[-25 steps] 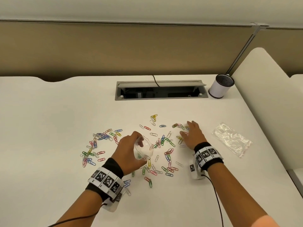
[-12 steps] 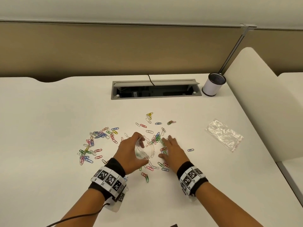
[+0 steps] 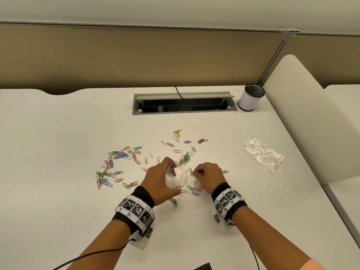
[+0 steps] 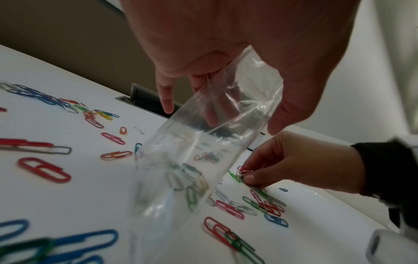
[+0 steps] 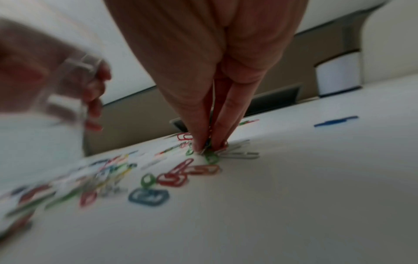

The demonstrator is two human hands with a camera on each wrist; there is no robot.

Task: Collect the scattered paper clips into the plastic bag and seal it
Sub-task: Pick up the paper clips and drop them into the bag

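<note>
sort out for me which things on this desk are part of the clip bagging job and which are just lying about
Part of the job:
- plastic bag, held by the left hand
- small bunch of clips pinched by the right hand
- scattered paper clips on the desk

Just lying about:
- second crumpled bag at the right
- white cup
- cable tray

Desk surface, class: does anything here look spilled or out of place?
Yes. Coloured paper clips lie strewn loose across the desk, and a second plastic bag lies crumpled at the right, apart from the work.
</note>
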